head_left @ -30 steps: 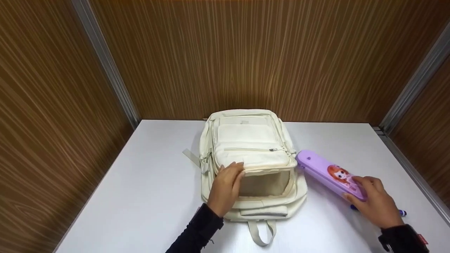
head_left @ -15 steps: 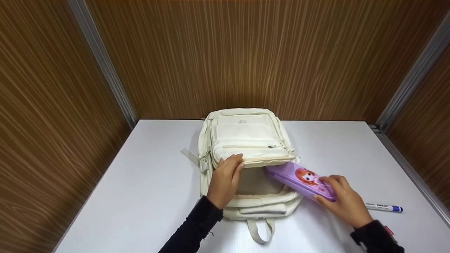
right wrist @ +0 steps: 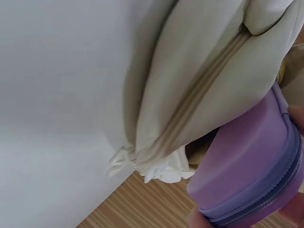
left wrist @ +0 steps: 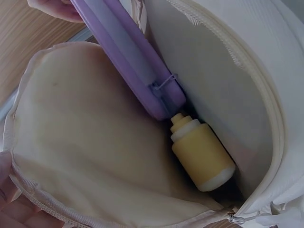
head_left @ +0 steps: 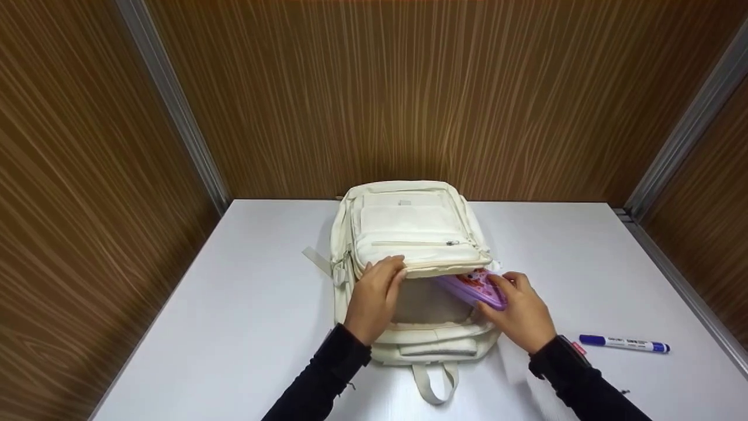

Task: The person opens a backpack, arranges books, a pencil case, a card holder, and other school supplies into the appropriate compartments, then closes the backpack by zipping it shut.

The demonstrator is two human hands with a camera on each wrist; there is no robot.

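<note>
A cream backpack lies on the white table with its zipped compartment gaping. My left hand pinches the edge of the raised front flap, holding it up. With fingers and thumb my right hand grips the near end of a purple pencil case printed with a red-haired figure. Its far part is inside the compartment, under the flap. In the left wrist view, the inner end of the case comes right up to a yellow bottle with a white base, deep in the bag.
A white marker with blue ends lies on the table to the right of my right hand. The backpack's top loop points toward me. Wood-grain panels stand behind and at both sides.
My right hand has moved left, sliding the pencil case from beside the backpack into its opening. The left hand has lifted the flap slightly. The marker now shows in full.
</note>
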